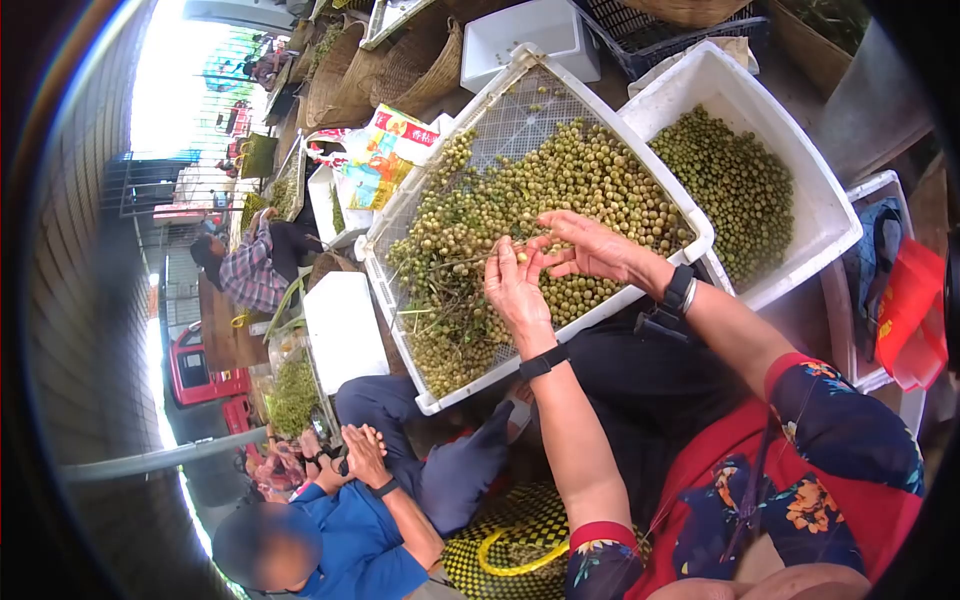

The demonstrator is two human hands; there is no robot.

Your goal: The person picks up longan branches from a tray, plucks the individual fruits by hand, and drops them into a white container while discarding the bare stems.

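My left hand (517, 292) is closed in a pinch on a thin fruit twig (462, 264), with a small green fruit (521, 257) showing at its fingertips. Close against it, my right hand (598, 250) has its fingers apart and partly bent, the tips near the left fingers. Both hands are above a white-rimmed mesh tray (668, 190). Loose round yellow-green fruits (600, 170) fill its right part, and fruits still on stems (440, 290) lie in a tangle on the left.
A white foam box (832, 225) of smaller green fruits stands right of the tray. Beyond are an empty white bin (545, 35) and woven baskets (425, 65). A seated person in blue (350, 545) is at lower left, beside a yellow-black woven basket (500, 545). A red bag (912, 310) hangs right.
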